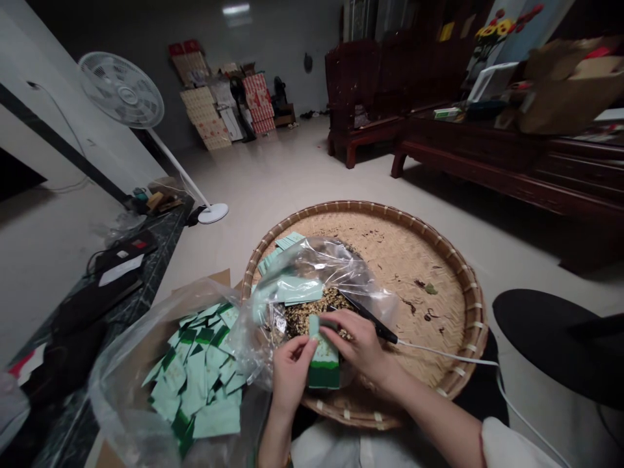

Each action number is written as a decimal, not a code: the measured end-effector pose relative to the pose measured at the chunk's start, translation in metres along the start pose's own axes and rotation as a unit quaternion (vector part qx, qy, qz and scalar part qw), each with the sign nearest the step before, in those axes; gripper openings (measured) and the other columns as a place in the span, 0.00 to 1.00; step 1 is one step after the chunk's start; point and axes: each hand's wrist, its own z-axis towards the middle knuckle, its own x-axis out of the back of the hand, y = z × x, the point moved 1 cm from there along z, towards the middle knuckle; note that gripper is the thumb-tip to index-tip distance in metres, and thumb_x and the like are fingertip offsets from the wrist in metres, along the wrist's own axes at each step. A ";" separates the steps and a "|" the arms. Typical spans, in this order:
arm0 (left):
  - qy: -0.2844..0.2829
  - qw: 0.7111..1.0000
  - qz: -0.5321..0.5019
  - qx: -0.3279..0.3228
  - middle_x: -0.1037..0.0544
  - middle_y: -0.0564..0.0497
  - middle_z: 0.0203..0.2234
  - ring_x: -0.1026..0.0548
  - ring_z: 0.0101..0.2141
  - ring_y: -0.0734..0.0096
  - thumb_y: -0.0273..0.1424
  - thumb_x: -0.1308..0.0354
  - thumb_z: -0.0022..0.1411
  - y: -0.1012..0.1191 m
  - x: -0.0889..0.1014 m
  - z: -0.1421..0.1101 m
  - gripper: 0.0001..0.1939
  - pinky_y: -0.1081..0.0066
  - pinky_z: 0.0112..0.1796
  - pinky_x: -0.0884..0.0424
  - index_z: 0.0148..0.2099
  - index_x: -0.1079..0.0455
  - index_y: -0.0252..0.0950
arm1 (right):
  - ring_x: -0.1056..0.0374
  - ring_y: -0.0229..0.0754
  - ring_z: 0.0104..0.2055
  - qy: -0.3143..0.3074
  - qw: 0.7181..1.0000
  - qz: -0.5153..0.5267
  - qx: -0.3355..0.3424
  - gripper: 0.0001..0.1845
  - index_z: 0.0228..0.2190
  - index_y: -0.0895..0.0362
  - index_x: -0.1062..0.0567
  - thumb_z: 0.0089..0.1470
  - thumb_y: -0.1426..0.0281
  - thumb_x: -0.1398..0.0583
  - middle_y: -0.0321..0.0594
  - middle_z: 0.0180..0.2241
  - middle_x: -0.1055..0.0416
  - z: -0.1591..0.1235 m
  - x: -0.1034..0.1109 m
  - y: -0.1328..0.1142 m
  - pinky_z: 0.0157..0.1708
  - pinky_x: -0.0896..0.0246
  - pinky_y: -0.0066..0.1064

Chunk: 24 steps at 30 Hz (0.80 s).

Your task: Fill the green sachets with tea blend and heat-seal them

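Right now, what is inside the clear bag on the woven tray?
Pale green sachets show through the clear bag, with brown grains at its edge; the right hand and a held sachet hide the rest.

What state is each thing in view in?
left hand: gripping packet
right hand: gripping packet, tool alongside
green-and-pale packet: upright, held between hands
black corded tool: tip up, cord trailing right
clear plastic bag: open, holding loose packets
woven bamboo tray: holding a seed-like pile, dark bits scattered
pedestal fan: upright, spinning or not unclear
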 end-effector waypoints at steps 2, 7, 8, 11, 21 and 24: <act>0.009 1.000 0.023 -0.015 0.20 0.48 0.22 0.25 0.24 0.67 0.42 0.36 0.48 0.001 0.000 0.000 0.16 0.73 0.27 0.29 0.31 0.21 0.32 | 0.27 0.42 0.40 -0.009 1.000 -0.002 -0.021 0.18 0.52 0.55 0.30 0.59 0.71 0.43 0.45 0.41 0.24 0.000 0.000 0.001 0.40 0.29 0.33; 0.026 0.998 0.048 -0.038 0.20 0.48 0.22 0.25 0.24 0.66 0.41 0.36 0.49 0.002 0.000 0.000 0.15 0.72 0.27 0.29 0.30 0.21 0.33 | 0.29 0.41 0.37 -0.030 0.999 -0.009 0.013 0.16 0.49 0.54 0.28 0.59 0.73 0.43 0.42 0.36 0.24 0.004 0.001 -0.002 0.37 0.31 0.34; 0.027 0.998 0.046 -0.037 0.20 0.48 0.22 0.25 0.24 0.67 0.42 0.36 0.49 0.001 0.000 0.000 0.16 0.72 0.27 0.29 0.30 0.21 0.33 | 0.29 0.41 0.36 -0.026 0.999 -0.010 0.023 0.16 0.49 0.54 0.28 0.59 0.74 0.43 0.42 0.35 0.24 0.004 0.001 -0.003 0.37 0.31 0.34; 0.030 0.999 0.033 -0.028 0.21 0.48 0.21 0.26 0.23 0.68 0.42 0.35 0.47 -0.001 0.000 0.001 0.16 0.73 0.26 0.29 0.29 0.22 0.32 | 0.30 0.42 0.38 -0.019 0.998 -0.014 0.062 0.16 0.48 0.56 0.28 0.59 0.76 0.43 0.44 0.37 0.24 0.005 0.003 -0.005 0.38 0.31 0.34; 0.033 0.994 0.074 -0.079 0.19 0.48 0.24 0.23 0.26 0.66 0.38 0.38 0.52 0.002 0.002 0.002 0.12 0.71 0.30 0.27 0.31 0.21 0.33 | 0.30 0.44 0.41 -0.045 0.998 -0.030 0.015 0.20 0.54 0.55 0.33 0.60 0.72 0.43 0.45 0.40 0.25 0.006 0.004 -0.004 0.39 0.31 0.36; 0.040 0.993 0.078 -0.084 0.18 0.47 0.25 0.22 0.27 0.64 0.37 0.38 0.51 0.002 0.002 0.001 0.12 0.70 0.31 0.26 0.30 0.21 0.33 | 0.30 0.43 0.39 -0.046 0.997 -0.034 0.044 0.17 0.50 0.55 0.30 0.60 0.74 0.44 0.43 0.37 0.25 0.006 0.003 -0.004 0.38 0.31 0.36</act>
